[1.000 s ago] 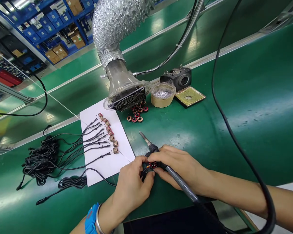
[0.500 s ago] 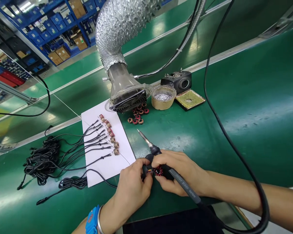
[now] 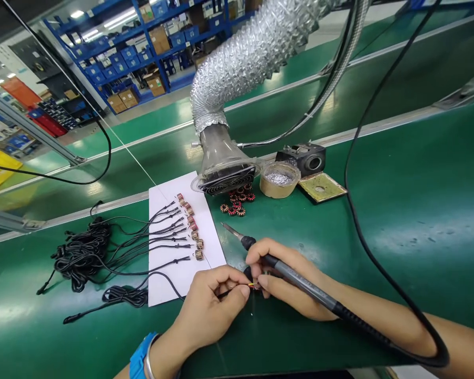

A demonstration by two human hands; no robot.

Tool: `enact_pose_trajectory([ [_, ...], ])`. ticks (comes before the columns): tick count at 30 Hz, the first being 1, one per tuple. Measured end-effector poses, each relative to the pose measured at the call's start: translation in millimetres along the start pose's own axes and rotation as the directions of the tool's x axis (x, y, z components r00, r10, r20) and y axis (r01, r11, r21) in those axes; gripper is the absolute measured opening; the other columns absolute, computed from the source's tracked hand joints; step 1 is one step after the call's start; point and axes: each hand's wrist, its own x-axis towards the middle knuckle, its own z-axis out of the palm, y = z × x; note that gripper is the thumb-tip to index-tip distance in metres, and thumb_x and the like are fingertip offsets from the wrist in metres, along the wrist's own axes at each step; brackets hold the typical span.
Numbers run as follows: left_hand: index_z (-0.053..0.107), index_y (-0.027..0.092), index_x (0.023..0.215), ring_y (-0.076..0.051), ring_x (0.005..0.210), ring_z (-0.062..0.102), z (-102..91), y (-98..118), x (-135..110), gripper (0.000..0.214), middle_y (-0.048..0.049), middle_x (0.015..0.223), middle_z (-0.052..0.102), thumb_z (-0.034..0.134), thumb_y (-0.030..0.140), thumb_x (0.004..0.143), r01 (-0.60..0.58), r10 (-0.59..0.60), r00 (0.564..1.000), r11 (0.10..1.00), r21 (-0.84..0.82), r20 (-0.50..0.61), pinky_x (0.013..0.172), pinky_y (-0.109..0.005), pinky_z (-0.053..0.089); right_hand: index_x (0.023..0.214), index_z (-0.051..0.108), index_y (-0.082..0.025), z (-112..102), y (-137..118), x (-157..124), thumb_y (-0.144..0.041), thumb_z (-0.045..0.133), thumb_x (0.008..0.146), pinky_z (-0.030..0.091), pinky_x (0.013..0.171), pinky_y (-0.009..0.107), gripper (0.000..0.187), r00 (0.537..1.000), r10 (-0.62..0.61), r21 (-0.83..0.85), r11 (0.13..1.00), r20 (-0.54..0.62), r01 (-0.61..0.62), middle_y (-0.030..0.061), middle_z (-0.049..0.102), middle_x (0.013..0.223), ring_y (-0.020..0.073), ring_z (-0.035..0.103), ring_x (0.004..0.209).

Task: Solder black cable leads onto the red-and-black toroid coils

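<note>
My right hand (image 3: 286, 279) is closed round a soldering iron (image 3: 300, 276) whose tip points up-left over the green bench. Its fingertips also pinch a small coil part (image 3: 255, 285), mostly hidden. My left hand (image 3: 211, 308) is closed in a pinch on the black wire (image 3: 169, 281) that meets the coil. Both hands touch at the coil, just right of a white paper sheet (image 3: 174, 268). On the sheet lie several black wires (image 3: 158, 239) tipped with small copper coils (image 3: 193, 231).
A ribbed silver fume duct with a fan hood (image 3: 227, 176) hangs behind the sheet. Loose red-and-copper coils (image 3: 237, 202), a cup of solder dross (image 3: 279, 180), a black iron stand (image 3: 302, 158) with a yellow sponge (image 3: 322, 188) sit beyond. A black wire bundle (image 3: 81, 252) lies left.
The view tilted up and shifted, so everything sits lower and further right. My hands have drawn slightly apart; the coil is less visible and the iron tip lies lower.
</note>
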Motion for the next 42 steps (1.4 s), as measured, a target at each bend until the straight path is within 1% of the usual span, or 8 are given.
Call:
enact_pose_trajectory([
  [9, 0.07, 0.017, 0.086, -0.008, 0.053, 0.043, 3.0, 5.0, -3.3, 0.014, 0.0004, 0.069, 0.061, 0.057, 0.021, 0.085, -0.104, 0.132, 0.989, 0.949, 0.299, -0.073, 0.05, -0.02, 0.033, 0.108, 0.045, -0.025, -2.9, 0.7, -4.3, -0.021, 0.049, 0.093, 0.047, 0.061, 0.024, 0.016, 1.0, 0.025, -0.079, 0.997, 0.0, -0.025, -0.0018, 0.056, 0.08, 0.0123, 0.059, 0.068],
  [13, 0.071, 0.018, 0.086, -0.008, 0.052, 0.044, 2.6, 5.6, -4.4, 0.014, 0.0, 0.07, 0.062, 0.057, 0.02, 0.085, -0.141, 0.186, 0.977, 0.928, 0.345, -0.101, 0.05, -0.019, 0.034, 0.11, 0.045, -0.024, -5.1, -1.0, -5.5, -0.016, 0.049, 0.091, 0.047, 0.062, 0.023, 0.021, 1.0, 0.026, -0.107, 0.994, 0.011, -0.024, -0.0003, 0.058, 0.086, 0.0121, 0.06, 0.071],
  [18, 0.07, 0.019, 0.088, -0.008, 0.051, 0.043, 2.4, 3.8, -4.4, 0.013, 0.0005, 0.069, 0.062, 0.057, 0.019, 0.085, -0.184, 0.237, 0.967, 0.903, 0.389, -0.094, 0.049, -0.019, 0.034, 0.101, 0.047, -0.023, -5.4, -6.2, -4.4, -0.011, 0.052, 0.087, 0.044, 0.062, 0.022, 0.019, 1.0, -0.006, -0.189, 0.982, 0.024, 0.011, -0.0024, 0.057, 0.081, 0.0102, 0.055, 0.067],
  [22, 0.07, 0.018, 0.086, -0.008, 0.052, 0.045, 3.3, 4.1, -4.2, 0.012, 0.0002, 0.068, 0.062, 0.058, 0.018, 0.084, -0.204, 0.268, 0.96, 0.871, 0.447, -0.083, 0.05, -0.019, 0.035, 0.103, 0.047, -0.023, -5.5, -8.1, -3.7, -0.013, 0.051, 0.088, 0.043, 0.062, 0.021, 0.018, 1.0, -0.01, -0.219, 0.976, 0.02, 0.014, -0.0026, 0.058, 0.082, 0.0097, 0.054, 0.067],
  [32, 0.069, 0.017, 0.086, -0.009, 0.052, 0.047, 3.8, 5.8, -5.9, 0.014, -0.0009, 0.068, 0.062, 0.055, 0.018, 0.086, -0.252, 0.322, 0.946, 0.784, 0.568, -0.025, 0.054, -0.021, 0.037, 0.107, 0.054, -0.022, -6.9, -8.0, -3.6, -0.021, 0.048, 0.095, 0.043, 0.064, 0.022, 0.013, 0.99, -0.134, -0.388, 0.91, 0.053, 0.144, 0.0006, 0.062, 0.084, 0.0109, 0.055, 0.068],
  [36, 0.067, 0.017, 0.086, -0.009, 0.055, 0.047, 4.3, 5.0, -4.6, 0.013, -0.0005, 0.069, 0.061, 0.055, 0.021, 0.087, -0.197, 0.269, 0.961, 0.828, 0.525, -0.063, 0.055, -0.021, 0.036, 0.112, 0.052, -0.023, -6.7, -10.4, -3.5, -0.019, 0.051, 0.092, 0.046, 0.063, 0.022, 0.02, 0.997, -0.077, -0.28, 0.957, 0.011, 0.077, 0.0006, 0.063, 0.086, 0.0113, 0.058, 0.069],
  [40, 0.066, 0.018, 0.084, -0.009, 0.055, 0.044, 2.8, 6.0, -2.9, 0.019, 0.0008, 0.066, 0.059, 0.052, 0.028, 0.091, -0.082, 0.128, 0.987, 0.921, 0.381, -0.097, 0.052, -0.021, 0.034, 0.116, 0.048, -0.023, -9.6, -14.8, -4.3, -0.006, 0.056, 0.079, 0.051, 0.07, 0.024, 0.041, 0.998, 0.026, -0.135, 0.991, 0.059, -0.017, 0.0013, 0.061, 0.094, 0.0137, 0.063, 0.08],
  [42, 0.065, 0.017, 0.083, -0.009, 0.053, 0.041, 2.0, 6.4, -2.7, 0.021, 0.002, 0.063, 0.056, 0.051, 0.031, 0.092, -0.037, 0.067, 0.994, 0.953, 0.301, -0.091, 0.05, -0.02, 0.032, 0.116, 0.047, -0.023, -10.1, -14.6, -4.8, -0.002, 0.055, 0.077, 0.053, 0.074, 0.025, 0.046, 0.996, 0.045, -0.061, 0.997, 0.08, -0.04, 0.0014, 0.059, 0.096, 0.0143, 0.064, 0.085],
])
